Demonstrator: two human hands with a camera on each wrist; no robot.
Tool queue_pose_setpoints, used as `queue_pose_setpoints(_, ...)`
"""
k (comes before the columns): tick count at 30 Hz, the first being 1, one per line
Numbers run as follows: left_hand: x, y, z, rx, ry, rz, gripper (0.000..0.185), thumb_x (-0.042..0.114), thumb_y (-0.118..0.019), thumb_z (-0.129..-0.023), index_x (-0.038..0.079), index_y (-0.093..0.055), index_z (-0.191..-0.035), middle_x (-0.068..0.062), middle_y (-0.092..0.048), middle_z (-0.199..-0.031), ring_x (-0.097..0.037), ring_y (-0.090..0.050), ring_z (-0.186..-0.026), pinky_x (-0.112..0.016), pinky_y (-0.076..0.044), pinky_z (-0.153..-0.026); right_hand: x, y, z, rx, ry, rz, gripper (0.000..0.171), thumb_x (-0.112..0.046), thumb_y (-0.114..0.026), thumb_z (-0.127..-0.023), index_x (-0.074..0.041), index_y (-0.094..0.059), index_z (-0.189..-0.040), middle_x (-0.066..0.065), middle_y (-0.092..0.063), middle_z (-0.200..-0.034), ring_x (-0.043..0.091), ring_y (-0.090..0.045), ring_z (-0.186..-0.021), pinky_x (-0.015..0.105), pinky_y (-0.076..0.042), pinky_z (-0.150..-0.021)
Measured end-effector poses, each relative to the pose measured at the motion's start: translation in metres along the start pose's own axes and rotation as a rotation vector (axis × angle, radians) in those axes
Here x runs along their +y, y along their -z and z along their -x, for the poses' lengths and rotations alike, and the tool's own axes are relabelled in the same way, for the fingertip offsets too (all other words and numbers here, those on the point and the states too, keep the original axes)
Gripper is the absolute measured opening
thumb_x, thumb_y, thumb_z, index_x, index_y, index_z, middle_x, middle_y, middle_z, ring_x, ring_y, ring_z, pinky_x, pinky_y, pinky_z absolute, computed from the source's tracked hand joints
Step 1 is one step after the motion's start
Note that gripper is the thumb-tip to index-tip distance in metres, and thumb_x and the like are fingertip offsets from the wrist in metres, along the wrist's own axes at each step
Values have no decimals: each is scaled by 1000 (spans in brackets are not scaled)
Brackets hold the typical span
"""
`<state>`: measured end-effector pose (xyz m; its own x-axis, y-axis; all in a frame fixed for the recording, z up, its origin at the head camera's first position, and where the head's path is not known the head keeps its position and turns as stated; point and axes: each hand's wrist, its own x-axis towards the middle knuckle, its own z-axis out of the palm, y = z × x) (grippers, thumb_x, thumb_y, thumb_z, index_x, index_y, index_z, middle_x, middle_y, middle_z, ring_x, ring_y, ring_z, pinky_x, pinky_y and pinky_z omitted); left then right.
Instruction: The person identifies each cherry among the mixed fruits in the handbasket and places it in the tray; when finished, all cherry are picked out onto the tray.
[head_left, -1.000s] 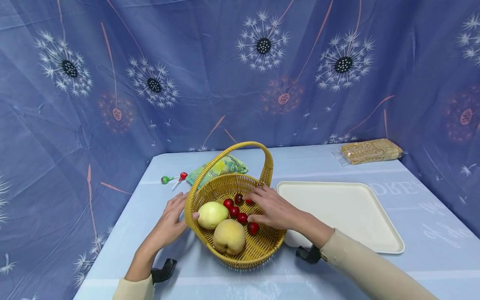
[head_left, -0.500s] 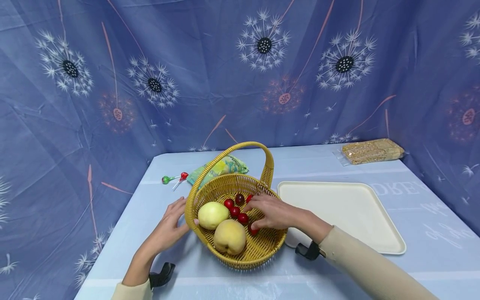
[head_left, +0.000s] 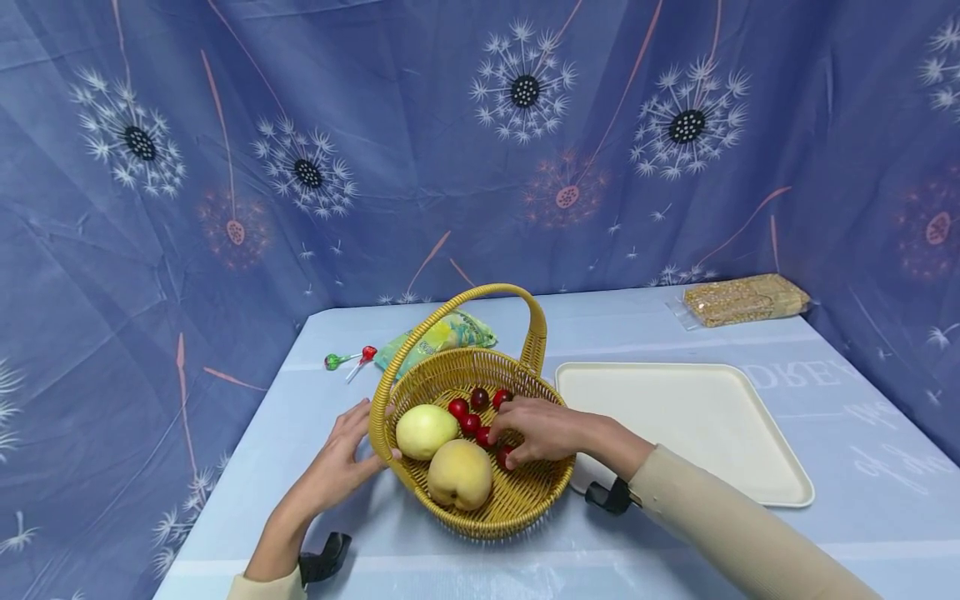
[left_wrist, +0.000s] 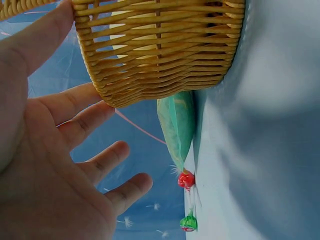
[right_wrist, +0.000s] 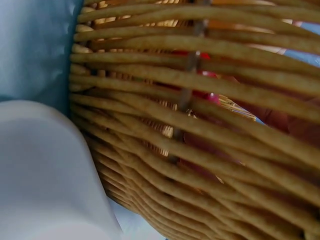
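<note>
Right hand [head_left: 542,432] is down in the wicker basket [head_left: 517,500] near the counter's front edge, fingers pinching a cherry [head_left: 505,455]. Left hand [head_left: 341,457] rests flat against the basket's side, fingers relaxed. The tray [head_left: 690,417] just beside it has nothing on it, so basically nothing's moved over yet.

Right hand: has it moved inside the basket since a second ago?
Yes. The right hand has drawn back toward the near rim of the basket, away from the handle.

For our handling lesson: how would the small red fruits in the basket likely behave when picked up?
The small red fruits look round and glossy, so probably slippery and apt to roll. They seem light, likely needing only a pinch from the right hand. Possibly bruisable.
</note>
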<state>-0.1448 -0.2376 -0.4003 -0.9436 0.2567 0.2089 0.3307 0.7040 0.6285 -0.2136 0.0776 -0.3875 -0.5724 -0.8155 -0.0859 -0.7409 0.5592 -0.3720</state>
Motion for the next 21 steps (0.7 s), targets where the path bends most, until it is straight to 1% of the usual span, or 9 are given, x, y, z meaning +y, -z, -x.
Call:
queue_pose_setpoints(2,0,-1,0,2,-1,9,64,26,-71,-83,8,-46,-139,-18,-36,-149,-41,-22,-138,-73,-24,-101,0,0,-1,-7,0,9,33,-30,-72,-81,-21,-67,-112,-7,-60,-112,13,-52,-107,36,-43,-93)
queue_pose_setpoints(7,-1,-2,1,9,15,42,64,29,-72,-83,9,-48,-138,-14,-34,-150,-36,-24,-137,-71,-25,-102,0,-1,-2,-29,-4,20,32,-29,-72,-81,-21,-67,-111,-6,-61,-111,12,-52,-104,33,-44,-90)
queue_pose_setpoints(12,-2,-4,1,11,29,89,61,28,-73,-82,11,-49,-136,-8,-38,-146,-32,-25,-136,-69,-26,-102,0,-3,-3,-46,-5,30,32,-28,-73,-80,-22,-67,-111,-6,-61,-109,11,-51,-102,30,-43,-88)
queue_pose_setpoints(15,-3,-4,1,-3,21,121,61,26,-72,-83,12,-47,-138,-7,-38,-145,-31,-25,-136,-69,-26,-102,1,-4,-3,-52,-1,38,32,-28,-73,-80,-22,-67,-111,-6,-61,-107,10,-51,-100,29,-43,-87)
queue_pose_setpoints(21,-4,-3,0,-40,4,171,66,27,-70,-85,12,-41,-141,-9,-34,-145,-30,-23,-136,-70,-25,-102,0,-4,-4,-71,5,47,32,-27,-73,-80,-21,-66,-111,-5,-61,-106,9,-52,-100,29,-43,-88)
